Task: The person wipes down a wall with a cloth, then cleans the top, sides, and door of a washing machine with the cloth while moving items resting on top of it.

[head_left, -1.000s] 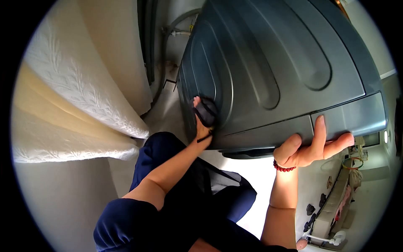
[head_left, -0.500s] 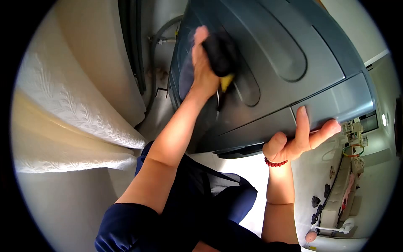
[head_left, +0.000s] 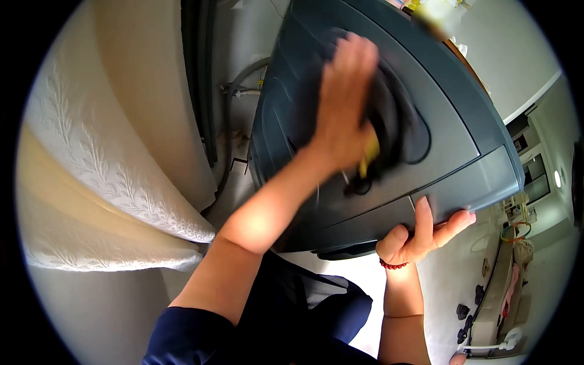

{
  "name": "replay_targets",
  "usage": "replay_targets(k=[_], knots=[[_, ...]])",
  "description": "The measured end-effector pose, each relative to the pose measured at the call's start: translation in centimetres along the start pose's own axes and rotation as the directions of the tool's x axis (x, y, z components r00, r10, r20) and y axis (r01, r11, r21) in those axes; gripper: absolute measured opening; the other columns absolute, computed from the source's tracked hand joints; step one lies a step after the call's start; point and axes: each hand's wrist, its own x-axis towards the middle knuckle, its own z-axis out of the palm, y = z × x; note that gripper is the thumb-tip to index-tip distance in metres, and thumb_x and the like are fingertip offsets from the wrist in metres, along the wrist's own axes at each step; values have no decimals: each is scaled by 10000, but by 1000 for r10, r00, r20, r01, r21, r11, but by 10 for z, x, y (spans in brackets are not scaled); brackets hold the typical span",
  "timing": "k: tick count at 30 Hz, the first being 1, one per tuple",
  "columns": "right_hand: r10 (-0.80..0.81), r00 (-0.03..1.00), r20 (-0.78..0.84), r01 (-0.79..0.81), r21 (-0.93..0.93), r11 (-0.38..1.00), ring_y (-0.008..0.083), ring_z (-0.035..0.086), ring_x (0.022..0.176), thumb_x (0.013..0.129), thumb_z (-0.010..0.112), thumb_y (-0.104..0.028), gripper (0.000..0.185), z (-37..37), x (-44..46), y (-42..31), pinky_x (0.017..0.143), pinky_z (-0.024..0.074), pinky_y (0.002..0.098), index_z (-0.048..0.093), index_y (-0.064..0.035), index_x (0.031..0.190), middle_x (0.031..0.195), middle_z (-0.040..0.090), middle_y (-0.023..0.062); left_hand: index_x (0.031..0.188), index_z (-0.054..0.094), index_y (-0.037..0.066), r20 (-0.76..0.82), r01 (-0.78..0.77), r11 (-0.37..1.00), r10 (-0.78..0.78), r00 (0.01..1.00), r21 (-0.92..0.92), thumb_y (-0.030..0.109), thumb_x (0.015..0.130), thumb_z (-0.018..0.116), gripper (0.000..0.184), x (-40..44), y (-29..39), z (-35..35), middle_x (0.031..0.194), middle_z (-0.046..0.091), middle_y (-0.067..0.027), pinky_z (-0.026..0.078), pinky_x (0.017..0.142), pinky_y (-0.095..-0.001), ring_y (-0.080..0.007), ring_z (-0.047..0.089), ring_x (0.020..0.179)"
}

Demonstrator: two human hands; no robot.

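Observation:
My left hand [head_left: 345,106] lies with its fingers stretched over a dark cloth [head_left: 392,118], pressing it against the side panel of a grey appliance [head_left: 453,137]. Motion blurs both the hand and the cloth. A yellow piece [head_left: 371,146] and a thin black loop [head_left: 360,185] show under the wrist side of the hand. At the panel's lower right edge rests my right hand [head_left: 417,240], its thumb and fingers spread apart, touching the smooth strip there. A red bead bracelet [head_left: 393,264] circles that wrist.
White and cream curtains [head_left: 115,158] hang close on the left. Behind the appliance run a grey hose [head_left: 228,115] and a small tap [head_left: 240,91]. Shoes [head_left: 463,311] and a sofa [head_left: 490,310] stand off to the right.
My left hand has swept the cloth rightward across the panel. The right hand keeps its place on the edge, while the whole view has shifted slightly.

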Motion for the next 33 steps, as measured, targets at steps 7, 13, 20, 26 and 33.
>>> replay_targets(k=[7,13,20,26,33], knots=[[13,1000,0,-13,42,999,471,57,1488,846,402,-95,470,-1,3,-2,1190,34,564,610,59,1238,1586,160,287,1560,100,10,-41,290,913,-290,956,286,197,929,532,786,-63,-66,6,1630,90,-212,85,1203,-480,-365,43,1516],[48,999,22,-49,64,997,489,42,1483,796,416,-70,457,-4,1,-3,1186,19,574,667,15,1168,1612,139,227,1538,131,-55,161,64,987,-88,983,149,243,889,569,838,-48,-16,-21,1614,114,-257,106,1197,-484,-408,74,1508],[95,995,-4,-94,85,992,513,11,1477,734,429,-56,476,0,-6,-3,1174,12,616,738,-84,1096,1640,143,130,1542,144,-31,-115,-165,984,171,979,61,251,969,545,754,75,-87,-8,1589,252,-193,166,1197,-369,-312,207,1490],[71,997,-13,-70,68,995,476,48,1489,786,433,-85,445,-1,0,-4,1184,33,584,707,-65,1136,1622,162,173,1476,286,-63,-161,205,941,-254,954,-270,300,923,601,732,135,-109,-7,1548,256,-312,197,1196,-391,-414,204,1471],[108,994,-11,-107,52,993,482,59,1486,763,451,-102,429,-1,-4,-8,1174,36,618,748,-102,1072,1624,193,138,1485,341,-26,-131,-36,996,25,991,-80,88,991,390,510,74,-72,-12,1564,303,-229,165,1206,-394,-363,173,1497]])
